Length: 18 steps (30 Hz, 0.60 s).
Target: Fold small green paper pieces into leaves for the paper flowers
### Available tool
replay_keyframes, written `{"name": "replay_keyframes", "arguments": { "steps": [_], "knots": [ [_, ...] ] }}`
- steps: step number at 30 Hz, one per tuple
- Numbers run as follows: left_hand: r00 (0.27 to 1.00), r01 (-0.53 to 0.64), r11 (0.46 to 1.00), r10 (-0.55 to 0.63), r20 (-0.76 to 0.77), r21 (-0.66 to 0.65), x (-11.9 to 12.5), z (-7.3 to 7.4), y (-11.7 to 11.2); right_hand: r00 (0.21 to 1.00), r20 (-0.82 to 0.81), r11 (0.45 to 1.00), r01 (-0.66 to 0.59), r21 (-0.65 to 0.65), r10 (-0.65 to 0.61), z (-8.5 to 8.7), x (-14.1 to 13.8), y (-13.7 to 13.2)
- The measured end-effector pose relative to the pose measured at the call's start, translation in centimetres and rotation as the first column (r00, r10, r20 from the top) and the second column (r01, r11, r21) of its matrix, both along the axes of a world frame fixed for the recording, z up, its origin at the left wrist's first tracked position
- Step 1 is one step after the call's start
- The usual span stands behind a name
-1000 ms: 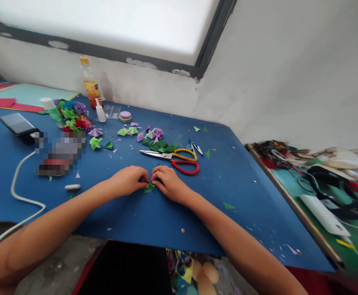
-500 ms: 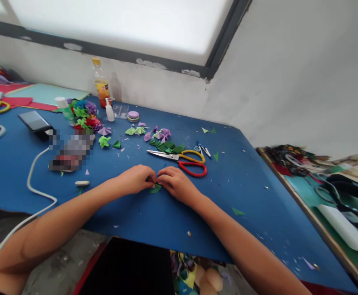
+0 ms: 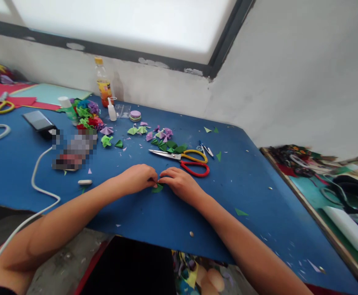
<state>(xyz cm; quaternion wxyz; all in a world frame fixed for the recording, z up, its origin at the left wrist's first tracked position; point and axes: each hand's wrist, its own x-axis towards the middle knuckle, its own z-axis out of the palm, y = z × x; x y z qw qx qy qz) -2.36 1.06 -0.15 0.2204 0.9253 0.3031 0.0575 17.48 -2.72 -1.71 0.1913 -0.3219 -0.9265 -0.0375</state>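
Observation:
My left hand (image 3: 140, 178) pinches a small green paper piece (image 3: 157, 188) low over the blue table. From the other side, the fingertips of my right hand (image 3: 179, 183) are closed on the same paper, and the fingers hide part of it. Just beyond my hands lie scissors (image 3: 179, 156) with one yellow and one red handle, their blades pointing left. Behind the scissors are several folded green paper leaves (image 3: 171, 146). Purple and pale green paper flowers (image 3: 163, 133) sit farther back.
A blurred phone (image 3: 76, 151), a white cable (image 3: 37, 176) and a dark device (image 3: 40, 123) occupy the left. A juice bottle (image 3: 104, 88), glue bottle (image 3: 112, 111) and glue stick (image 3: 68, 110) stand near the wall. Compasses (image 3: 207, 149) lie right of the scissors; paper scraps (image 3: 241, 212) are scattered about.
The whole view has shifted slightly, so things appear a little farther right. Both hands stay at the green paper, with only small finger movement.

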Motion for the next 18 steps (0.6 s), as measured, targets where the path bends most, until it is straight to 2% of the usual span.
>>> {"name": "replay_keyframes", "arguments": {
  "steps": [7, 13, 18],
  "knots": [
    [0.999, -0.020, 1.000, 0.019, -0.040, -0.018, -0.1, 0.3, -0.3, 0.990, 0.131, 0.996, 0.030, 0.085, -0.041, 0.7, -0.4, -0.9],
    [0.999, -0.021, 1.000, 0.020, -0.050, -0.017, -0.1, 0.4, -0.2, 0.991, 0.112, 0.992, 0.065, 0.110, -0.077, 0.9, -0.2, -1.0],
    [0.999, -0.027, 0.999, 0.026, -0.041, -0.025, 0.0, 0.6, -0.2, 0.988, 0.069, 0.989, 0.136, 0.063, -0.141, 1.1, 0.1, -1.1]
  ]
}}
